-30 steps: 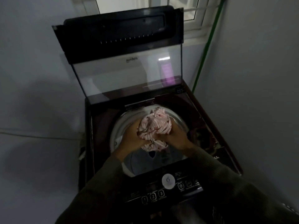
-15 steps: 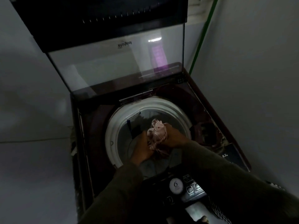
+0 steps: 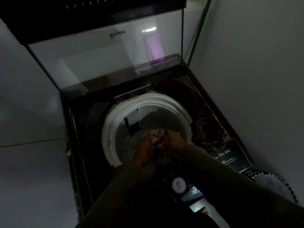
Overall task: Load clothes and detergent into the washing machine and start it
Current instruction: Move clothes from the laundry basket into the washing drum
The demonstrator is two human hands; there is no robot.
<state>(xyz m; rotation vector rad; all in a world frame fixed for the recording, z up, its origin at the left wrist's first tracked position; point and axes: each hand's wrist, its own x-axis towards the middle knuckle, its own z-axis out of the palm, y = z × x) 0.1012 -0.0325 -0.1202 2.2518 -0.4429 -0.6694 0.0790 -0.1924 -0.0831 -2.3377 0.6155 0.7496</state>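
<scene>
A dark top-loading washing machine [image 3: 230,111] stands in a corner with its glass lid [image 3: 105,60] raised. The drum's white rim [image 3: 107,137] rings the opening. Both my hands reach down inside the drum. My left hand [image 3: 144,150] and my right hand [image 3: 172,143] grip a bunched pink-and-white cloth [image 3: 153,134] between them, low in the drum. Most of the cloth is hidden by my fingers and by shadow.
The control panel [image 3: 179,185] with a round white dial lies under my forearms at the front. A green pipe [image 3: 197,35] runs up the right wall. A basket edge [image 3: 276,183] shows at the lower right. Grey walls close in on both sides.
My hands have carried the cloth from above the rim down deep into the drum. The camera has leaned closer over the machine.
</scene>
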